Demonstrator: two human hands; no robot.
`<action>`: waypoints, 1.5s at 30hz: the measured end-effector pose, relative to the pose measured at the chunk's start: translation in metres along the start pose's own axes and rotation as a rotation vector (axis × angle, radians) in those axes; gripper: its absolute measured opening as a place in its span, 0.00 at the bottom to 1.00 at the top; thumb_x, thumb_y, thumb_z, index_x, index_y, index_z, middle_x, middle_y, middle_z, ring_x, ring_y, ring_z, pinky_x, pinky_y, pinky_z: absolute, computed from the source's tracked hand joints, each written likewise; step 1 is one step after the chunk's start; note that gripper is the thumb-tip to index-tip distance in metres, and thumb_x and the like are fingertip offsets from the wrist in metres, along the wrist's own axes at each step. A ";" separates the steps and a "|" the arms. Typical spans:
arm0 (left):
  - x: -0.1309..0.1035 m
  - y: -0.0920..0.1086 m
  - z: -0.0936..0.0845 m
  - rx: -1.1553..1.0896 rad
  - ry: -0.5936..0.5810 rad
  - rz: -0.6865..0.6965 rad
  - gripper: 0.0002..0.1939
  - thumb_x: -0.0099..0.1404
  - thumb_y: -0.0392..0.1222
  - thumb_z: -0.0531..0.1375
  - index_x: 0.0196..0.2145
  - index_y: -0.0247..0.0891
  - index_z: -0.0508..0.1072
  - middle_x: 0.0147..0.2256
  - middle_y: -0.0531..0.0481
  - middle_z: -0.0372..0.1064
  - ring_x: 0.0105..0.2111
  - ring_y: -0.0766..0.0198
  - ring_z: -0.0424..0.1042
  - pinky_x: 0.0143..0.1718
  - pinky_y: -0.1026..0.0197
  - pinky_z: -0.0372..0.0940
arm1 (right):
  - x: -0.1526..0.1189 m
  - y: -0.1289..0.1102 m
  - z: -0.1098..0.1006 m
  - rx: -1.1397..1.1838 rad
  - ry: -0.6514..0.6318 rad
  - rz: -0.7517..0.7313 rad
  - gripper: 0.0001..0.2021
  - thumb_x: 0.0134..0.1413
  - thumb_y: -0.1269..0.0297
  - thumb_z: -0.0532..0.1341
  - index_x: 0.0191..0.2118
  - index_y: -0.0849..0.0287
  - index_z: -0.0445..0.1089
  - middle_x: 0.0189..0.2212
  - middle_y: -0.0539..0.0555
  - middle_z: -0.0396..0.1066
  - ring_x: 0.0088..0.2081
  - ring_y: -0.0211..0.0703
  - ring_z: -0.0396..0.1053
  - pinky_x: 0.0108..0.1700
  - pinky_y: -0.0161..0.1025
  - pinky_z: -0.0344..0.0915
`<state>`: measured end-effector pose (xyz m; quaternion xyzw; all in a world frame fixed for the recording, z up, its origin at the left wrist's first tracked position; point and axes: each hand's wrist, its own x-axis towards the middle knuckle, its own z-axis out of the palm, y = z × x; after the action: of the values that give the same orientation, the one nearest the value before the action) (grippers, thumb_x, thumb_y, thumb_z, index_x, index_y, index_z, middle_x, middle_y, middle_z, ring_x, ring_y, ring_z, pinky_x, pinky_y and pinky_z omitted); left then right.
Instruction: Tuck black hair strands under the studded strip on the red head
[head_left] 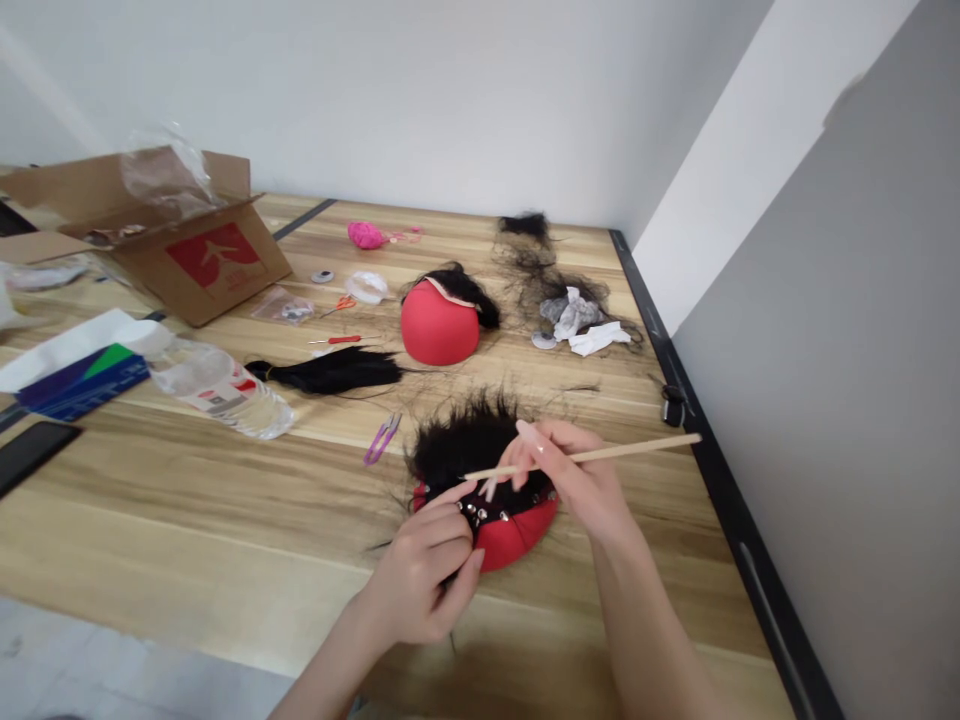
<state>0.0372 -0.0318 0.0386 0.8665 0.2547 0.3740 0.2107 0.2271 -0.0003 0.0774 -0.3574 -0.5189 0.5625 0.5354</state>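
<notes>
A red dome-shaped wig block point(517, 535) lies on the table in front of me. Over it is a black hairpiece point(469, 440) with short hair standing up, fixed by several shiny pin heads along its near edge. My right hand point(566, 465) pinches a thin wooden stick point(637, 447), whose fine tip meets the hairpiece near my left fingertip. My left hand point(431, 565) rests against the left side of the block, index finger stretched to the hairpiece, other fingers curled. Dark hair shows between its thumb and fingers, partly hidden.
Purple thread snips point(382, 438) lie left of the block. Beyond are a black hair bundle point(337, 371), a water bottle point(221, 385), a second red wig block point(439, 325) and a red-handled tool point(345, 339). A cardboard box point(202, 265) stands far left; loose hair point(525, 225) lies back right.
</notes>
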 end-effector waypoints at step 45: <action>0.000 0.003 0.006 0.080 0.029 0.018 0.14 0.62 0.27 0.51 0.20 0.36 0.62 0.21 0.55 0.53 0.25 0.69 0.55 0.54 0.46 0.67 | 0.009 0.024 0.005 -0.120 -0.199 0.275 0.22 0.57 0.47 0.57 0.28 0.65 0.72 0.20 0.52 0.71 0.16 0.33 0.69 0.17 0.28 0.65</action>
<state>0.0424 -0.0351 0.0365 0.8712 0.2645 0.3777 0.1686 0.2157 0.0101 0.0567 -0.3987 -0.5481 0.6311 0.3774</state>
